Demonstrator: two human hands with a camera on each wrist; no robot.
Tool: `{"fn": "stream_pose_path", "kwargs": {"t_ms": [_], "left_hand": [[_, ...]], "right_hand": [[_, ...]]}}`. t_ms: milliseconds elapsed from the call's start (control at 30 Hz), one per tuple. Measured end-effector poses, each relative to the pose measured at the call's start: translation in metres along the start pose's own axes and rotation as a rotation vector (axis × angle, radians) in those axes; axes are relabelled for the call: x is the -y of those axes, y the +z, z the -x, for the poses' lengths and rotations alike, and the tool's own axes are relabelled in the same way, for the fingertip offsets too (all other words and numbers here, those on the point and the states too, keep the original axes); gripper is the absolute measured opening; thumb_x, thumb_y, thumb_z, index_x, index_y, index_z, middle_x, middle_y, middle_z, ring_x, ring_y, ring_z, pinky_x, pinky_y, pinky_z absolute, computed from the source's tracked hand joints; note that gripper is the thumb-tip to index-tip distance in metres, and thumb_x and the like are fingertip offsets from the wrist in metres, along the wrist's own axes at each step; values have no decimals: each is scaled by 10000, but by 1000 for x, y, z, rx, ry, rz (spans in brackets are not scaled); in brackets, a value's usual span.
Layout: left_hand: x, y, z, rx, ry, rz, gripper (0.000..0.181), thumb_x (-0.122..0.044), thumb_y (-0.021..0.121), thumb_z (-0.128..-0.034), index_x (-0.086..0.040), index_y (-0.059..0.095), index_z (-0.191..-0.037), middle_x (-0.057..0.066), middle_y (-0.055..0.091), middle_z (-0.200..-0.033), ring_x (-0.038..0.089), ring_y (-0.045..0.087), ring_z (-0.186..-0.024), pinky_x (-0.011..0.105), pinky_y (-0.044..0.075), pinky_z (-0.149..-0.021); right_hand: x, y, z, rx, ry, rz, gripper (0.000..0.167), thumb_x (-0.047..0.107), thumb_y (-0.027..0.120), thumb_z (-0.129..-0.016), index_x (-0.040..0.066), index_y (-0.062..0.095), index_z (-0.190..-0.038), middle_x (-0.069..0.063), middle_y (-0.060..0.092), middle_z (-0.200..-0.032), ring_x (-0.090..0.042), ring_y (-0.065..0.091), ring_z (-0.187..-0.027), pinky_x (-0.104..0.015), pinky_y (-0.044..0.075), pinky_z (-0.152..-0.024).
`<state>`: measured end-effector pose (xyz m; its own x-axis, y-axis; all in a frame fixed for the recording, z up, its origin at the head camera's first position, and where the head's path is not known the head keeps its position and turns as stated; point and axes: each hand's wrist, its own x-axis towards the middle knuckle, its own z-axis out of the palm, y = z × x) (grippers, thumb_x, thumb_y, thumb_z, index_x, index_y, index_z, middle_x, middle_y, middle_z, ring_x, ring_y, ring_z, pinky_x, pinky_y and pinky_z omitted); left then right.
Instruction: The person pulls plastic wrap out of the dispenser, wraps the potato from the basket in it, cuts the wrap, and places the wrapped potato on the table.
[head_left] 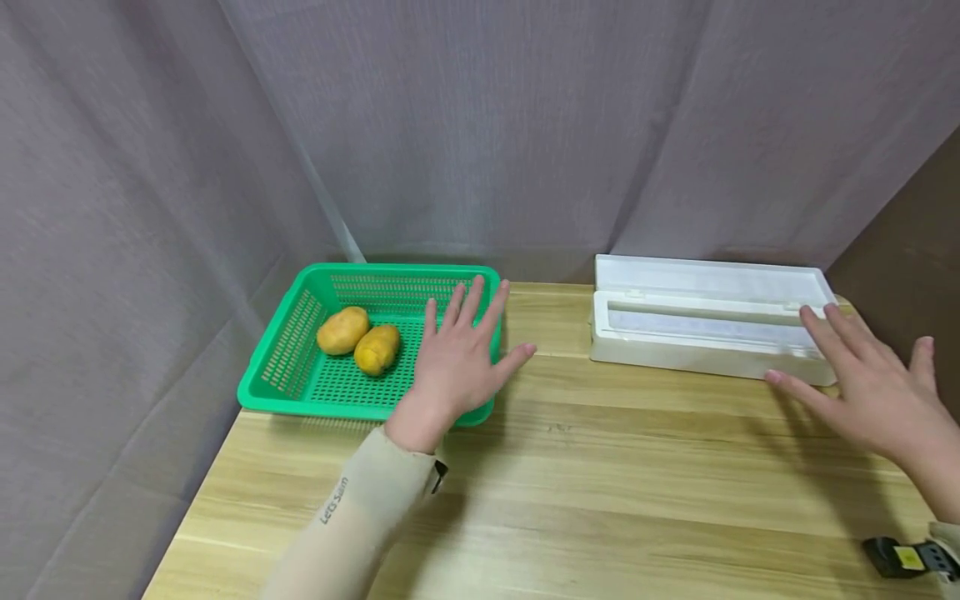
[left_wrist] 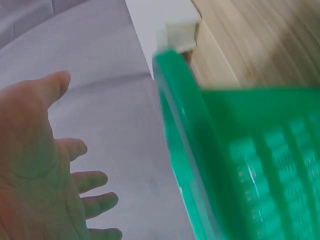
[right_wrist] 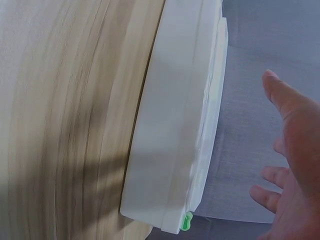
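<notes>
You've got your left hand (head_left: 456, 360) spread wide over the basket (head_left: 315, 407), right hand (head_left: 873, 398) splayed out near the open box (head_left: 705, 361), zip in either.

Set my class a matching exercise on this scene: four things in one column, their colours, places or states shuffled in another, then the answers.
Things:
1. plastic basket
2. potatoes
3. lidded box
4. left hand

Descriptions:
A. holding nothing
B. white and standing open
C. lying inside the basket
D. green, with slotted sides

Pairs: 1-D, 2-C, 3-B, 4-A
</notes>
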<state>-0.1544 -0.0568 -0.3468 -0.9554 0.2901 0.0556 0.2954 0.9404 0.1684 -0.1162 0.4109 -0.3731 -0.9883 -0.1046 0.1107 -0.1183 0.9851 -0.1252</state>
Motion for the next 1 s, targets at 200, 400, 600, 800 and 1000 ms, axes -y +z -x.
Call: {"fn": "stream_pose_path", "kwargs": {"t_ms": [200, 400, 600, 800, 1000], "left_hand": [[-31, 5, -10, 19, 46, -45, 881, -774, 362, -1038, -313, 78, -1733, 51, 67, -1802, 294, 78, -1658, 605, 66, -1310], [-59, 12, -21, 40, 82, -65, 877, -770, 373, -1038, -315, 94, -1734, 44, 87, -1802, 279, 107, -1657, 587, 75, -1314], [-85, 26, -31, 22, 130, -137, 862, -755, 402, -1039, -324, 126, -1732, 36, 193, -1785, 250, 206, -1638, 566, 173, -1307], [-104, 45, -39, -13, 168, -183, 809, -720, 462, -1042, -349, 217, -1717, 13, 276, -1755, 216, 296, -1605, 519, 256, -1291], [-117, 57, -49, -84, 218, -226, 773, -683, 533, -1035, -316, 332, -1685, 13, 383, -1703, 193, 406, -1544, 490, 340, -1250]], "right_hand": [[-5, 2, -3, -12, -13, -7, 1024, 580, 645, -1021, 160, 34, -1726, -274, 68, -1743, -626, 211, -1512, -830, -202, -1095], [-11, 8, -5, -24, -21, -9, 1029, 568, 665, -1014, 164, 44, -1728, -307, 108, -1726, -619, 223, -1511, -832, -166, -1113], [-20, 13, -6, -37, -41, -11, 982, 544, 653, -1030, 150, 84, -1727, -310, 167, -1715, -628, 255, -1492, -810, -137, -1154], [-29, 18, -6, -61, -50, -20, 941, 519, 660, -1033, 107, 159, -1714, -341, 217, -1688, -666, 304, -1438, -807, -104, -1170], [-35, 22, -7, -80, -48, -11, 914, 506, 669, -1029, 71, 217, -1695, -381, 294, -1636, -686, 356, -1372, -794, -77, -1192]]}}
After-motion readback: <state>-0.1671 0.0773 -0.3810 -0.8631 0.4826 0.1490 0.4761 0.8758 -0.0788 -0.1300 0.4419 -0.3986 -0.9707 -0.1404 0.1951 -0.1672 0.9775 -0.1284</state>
